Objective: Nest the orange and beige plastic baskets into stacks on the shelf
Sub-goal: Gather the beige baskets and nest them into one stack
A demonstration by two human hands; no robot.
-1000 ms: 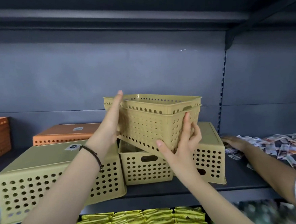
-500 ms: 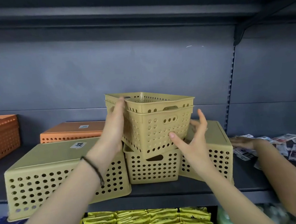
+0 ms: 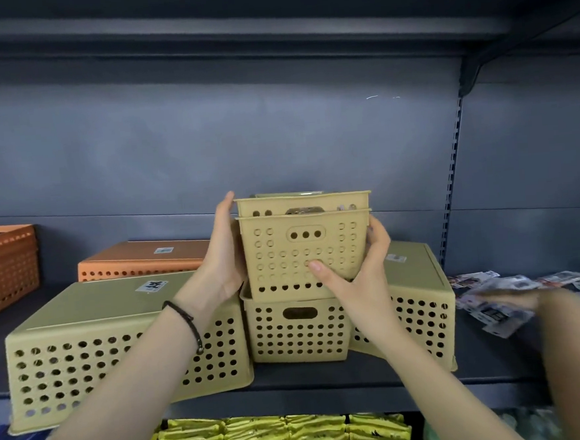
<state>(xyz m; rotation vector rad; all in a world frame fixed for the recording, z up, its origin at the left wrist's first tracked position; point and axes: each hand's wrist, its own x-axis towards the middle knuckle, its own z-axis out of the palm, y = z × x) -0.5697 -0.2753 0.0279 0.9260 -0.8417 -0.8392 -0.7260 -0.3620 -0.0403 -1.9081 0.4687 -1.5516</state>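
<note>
Two nested beige baskets [image 3: 304,249] are upright between my hands, their bottom sunk a little into another upright beige basket [image 3: 300,336] standing on the shelf. My left hand [image 3: 222,259] presses flat against the pair's left side, fingers straight up. My right hand [image 3: 358,283] grips the right corner, thumb across the front holes and fingers curled round the side. An upside-down large beige basket [image 3: 92,312] lies to the left and another upside-down beige basket [image 3: 419,279] to the right. An upside-down orange basket [image 3: 140,257] sits behind, and an orange basket stack [image 3: 3,264] is at far left.
Another person's arm [image 3: 564,338] reaches in from the right over loose packets [image 3: 492,288] on the shelf. The dark shelf edge [image 3: 328,395] runs across the front, with yellow packets [image 3: 279,437] on the level below. A bracket post stands at the right.
The nested beige pair turned square to me and came down from a tilted hold into the mouth of the upright basket. The other person's hand moved and is blurred.
</note>
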